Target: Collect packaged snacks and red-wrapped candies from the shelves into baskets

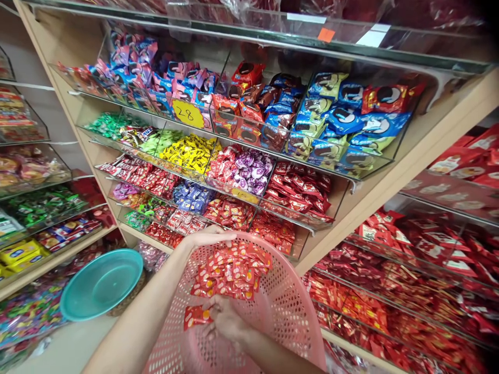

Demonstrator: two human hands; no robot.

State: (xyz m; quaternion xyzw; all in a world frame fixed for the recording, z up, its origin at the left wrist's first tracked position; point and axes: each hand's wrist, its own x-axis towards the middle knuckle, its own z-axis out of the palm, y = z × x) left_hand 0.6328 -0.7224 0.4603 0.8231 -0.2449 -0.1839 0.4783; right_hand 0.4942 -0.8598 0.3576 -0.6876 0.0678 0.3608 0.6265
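A large pink basket [288,280] with a holed wall is tilted in front of me. My left hand [208,237] grips its far rim, the fingers going over the edge. Inside, many small red candy packets [234,270] lie heaped against the far wall. My right hand [224,318] is inside the basket, just nearer than the heap. Its bent fingers are at a single red packet [195,317] with a yellow spot; the thumb and fingertips are partly blurred against its right end.
Ahead, a wooden shelf [331,228] holds clear bins of wrapped candies and biscuits, with a yellow price tag [189,113]. A teal basin [102,283] stands low at the left. More candy racks stand at the far left and right.
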